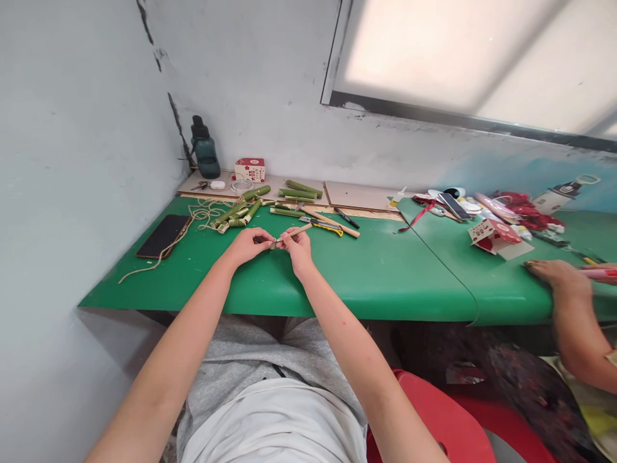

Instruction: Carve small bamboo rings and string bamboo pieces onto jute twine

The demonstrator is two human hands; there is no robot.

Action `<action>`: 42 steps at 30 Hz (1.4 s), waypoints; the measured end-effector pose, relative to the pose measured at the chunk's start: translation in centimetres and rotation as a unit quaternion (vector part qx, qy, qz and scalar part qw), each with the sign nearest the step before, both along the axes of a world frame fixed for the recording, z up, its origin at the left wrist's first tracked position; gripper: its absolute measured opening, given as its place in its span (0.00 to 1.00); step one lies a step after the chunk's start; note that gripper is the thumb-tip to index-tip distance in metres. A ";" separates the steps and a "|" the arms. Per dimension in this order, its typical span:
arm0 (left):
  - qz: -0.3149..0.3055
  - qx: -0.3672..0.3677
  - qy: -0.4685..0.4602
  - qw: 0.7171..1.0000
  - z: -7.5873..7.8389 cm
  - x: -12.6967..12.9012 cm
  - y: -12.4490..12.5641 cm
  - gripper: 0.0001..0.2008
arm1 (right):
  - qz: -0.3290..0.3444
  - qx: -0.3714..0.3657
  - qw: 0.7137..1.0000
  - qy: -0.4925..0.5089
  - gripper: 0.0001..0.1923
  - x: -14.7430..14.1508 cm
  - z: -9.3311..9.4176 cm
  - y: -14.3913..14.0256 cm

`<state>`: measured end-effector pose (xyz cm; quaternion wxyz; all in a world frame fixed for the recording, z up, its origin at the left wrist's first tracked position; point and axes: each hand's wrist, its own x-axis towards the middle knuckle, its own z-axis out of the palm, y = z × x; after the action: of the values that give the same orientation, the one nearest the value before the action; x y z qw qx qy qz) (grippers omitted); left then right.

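My left hand (pixel 251 247) is closed in a pinch above the green table (pixel 385 270), with a small piece (pixel 272 245) at its fingertips, too small to name. Close beside it, my right hand (pixel 297 249) grips a slim wooden-handled tool (pixel 303 229). The handle slants up to the right, while its tip is hidden near the left fingertips. Just beyond my hands lie a yellow utility knife (pixel 322 225), another wooden-handled tool (pixel 337 225) and a black marker (pixel 347 218). Cut green bamboo pieces (pixel 236 213) are heaped to the left of these.
Left lie a phone (pixel 162 236) and loose twine (pixel 205 213). A water bottle (pixel 205 151), red-and-white box (pixel 250 170) and tape roll (pixel 241 186) stand along the wall. At right, a co-worker's hand (pixel 554 273) rests near a folded card box (pixel 499 238) and red cloth (pixel 523 209).
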<state>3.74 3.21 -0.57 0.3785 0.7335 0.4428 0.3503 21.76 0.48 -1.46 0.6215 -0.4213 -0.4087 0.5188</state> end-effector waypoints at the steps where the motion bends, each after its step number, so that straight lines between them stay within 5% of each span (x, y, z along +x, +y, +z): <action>1: -0.001 0.001 -0.001 1.000 0.0 0.0 0.0 0.12 | 0.001 0.001 1.000 -0.001 0.19 0.0 0.0 0.0; 42: -0.004 -0.002 0.001 1.000 -0.1 -0.1 0.1 0.12 | 0.004 0.012 1.000 0.008 0.19 -0.1 0.2 -0.2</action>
<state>3.65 3.28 -0.70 0.3809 0.7351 0.4404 0.3473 21.63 0.30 -1.25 0.6274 -0.4081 -0.4117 0.5200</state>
